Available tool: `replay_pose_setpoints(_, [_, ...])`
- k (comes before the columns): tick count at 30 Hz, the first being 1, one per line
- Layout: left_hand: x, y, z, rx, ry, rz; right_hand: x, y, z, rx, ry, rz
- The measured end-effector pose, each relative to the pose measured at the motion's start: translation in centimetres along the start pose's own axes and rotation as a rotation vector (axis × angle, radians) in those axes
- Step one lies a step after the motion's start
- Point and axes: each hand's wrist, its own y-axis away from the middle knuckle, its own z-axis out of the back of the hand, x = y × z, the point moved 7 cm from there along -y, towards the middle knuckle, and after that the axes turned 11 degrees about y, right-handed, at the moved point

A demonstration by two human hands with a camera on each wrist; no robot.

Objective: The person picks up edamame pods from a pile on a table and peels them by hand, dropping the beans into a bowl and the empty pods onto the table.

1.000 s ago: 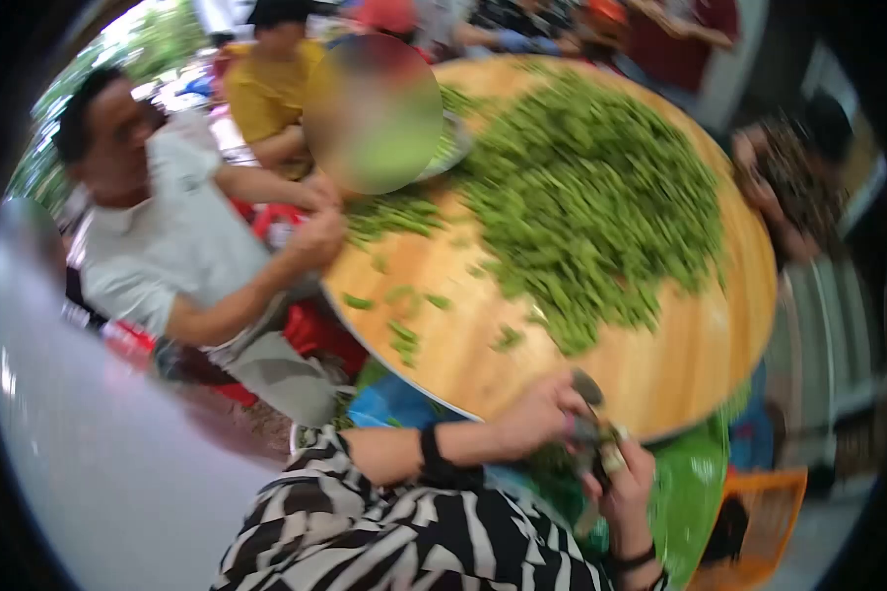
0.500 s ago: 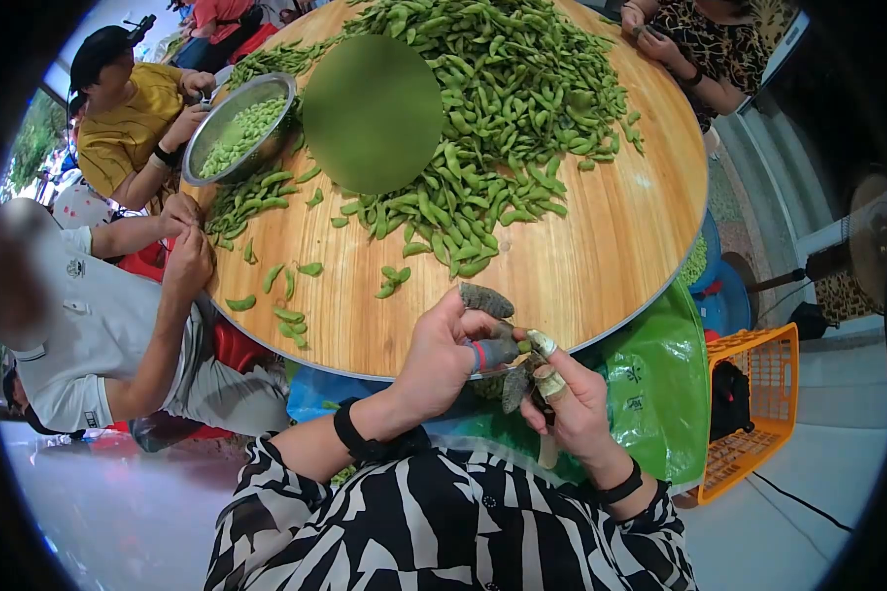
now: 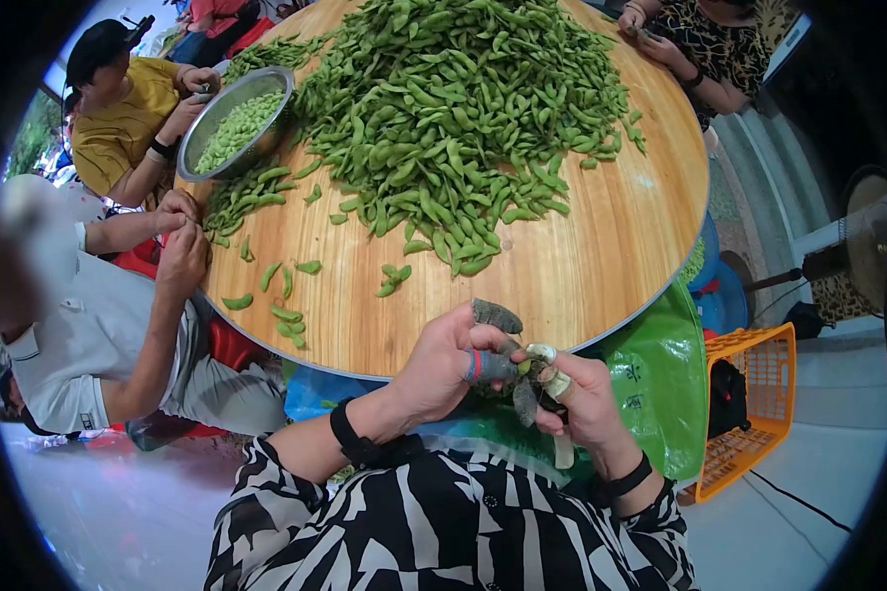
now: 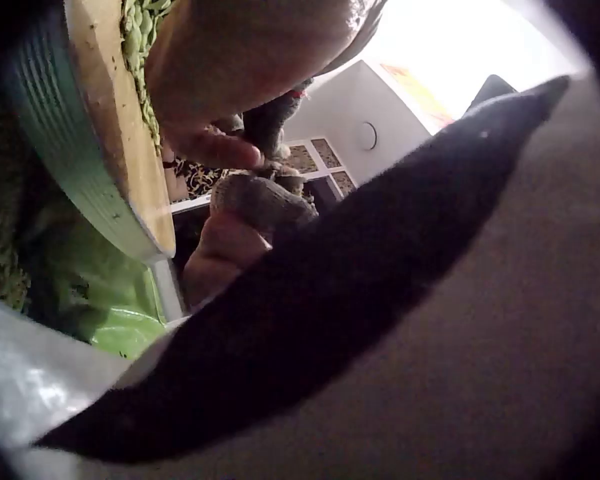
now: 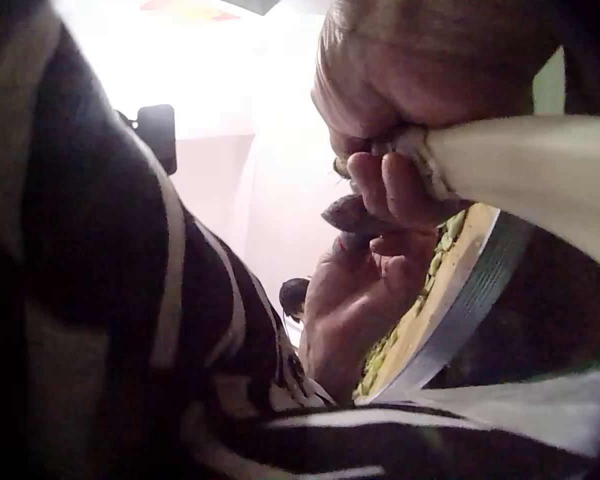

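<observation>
At the table's near edge, my left hand (image 3: 439,364) and right hand (image 3: 586,399) meet with fingertips together. Between them is a small green soybean pod (image 3: 524,366), pinched by both and mostly hidden by the fingers. Grey cloth covers (image 3: 497,315) wrap some left fingers; pale wrappings (image 3: 554,382) go round right-hand fingers. The left wrist view has the left hand (image 4: 250,70) above and the right hand (image 4: 225,250) below. Large in the right wrist view is my right hand (image 5: 430,80), with the left hand (image 5: 355,310) beneath.
A big heap of soybean pods (image 3: 463,118) covers the round wooden table (image 3: 365,325). Beside it stands a metal colander (image 3: 189,158) of shelled beans (image 3: 237,133). Other people sit around. An orange crate (image 3: 759,394) and green plastic sheet (image 3: 655,384) lie at right.
The head view has turned downward and steadied since the blurred first frame. Over the last half second, both hands shifted slightly right and down, and their fingertips drew closer around the pod.
</observation>
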Motion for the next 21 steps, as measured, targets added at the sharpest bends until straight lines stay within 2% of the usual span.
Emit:
replay_pose_setpoints(1, [0.5, 0.0, -0.1, 0.024, 0.050, 0.070, -0.3, 0.0, 0.1, 0.005, 0.000, -0.016])
replay_pose_setpoints(3, [0.5, 0.0, -0.2, 0.015, 0.034, 0.077, -0.6, 0.0, -0.1, 0.013, 0.000, -0.034])
replay_pose_setpoints(5, [0.6, 0.1, -0.1, 0.004, 0.015, 0.085, -0.3, -0.1, -0.1, -0.070, 0.039, 0.014])
replay_pose_setpoints(9, [0.6, 0.2, -0.2, 0.059, -0.112, 0.094, -0.2, -0.1, -0.4, -0.039, 0.043, -0.017])
replay_pose_setpoints(15, [1.4, 0.5, 0.1, 0.139, -0.157, 0.121, -1.8, 0.3, -0.2, -0.006, -0.045, -0.189])
replay_pose_setpoints(17, [1.5, 0.3, -0.1, 0.191, -0.305, 0.095, -2.3, 0.2, 0.2, -0.032, 0.008, -0.182])
replay_pose_setpoints(19, [1.7, 0.5, -0.7, 0.168, -0.304, 0.062, -2.2, 0.2, -0.1, -0.034, 0.034, -0.178])
replay_pose_setpoints(21, [1.2, 0.7, -1.3, 0.114, -0.711, -0.023, -2.2, 0.2, 0.2, -0.098, 0.051, -0.182])
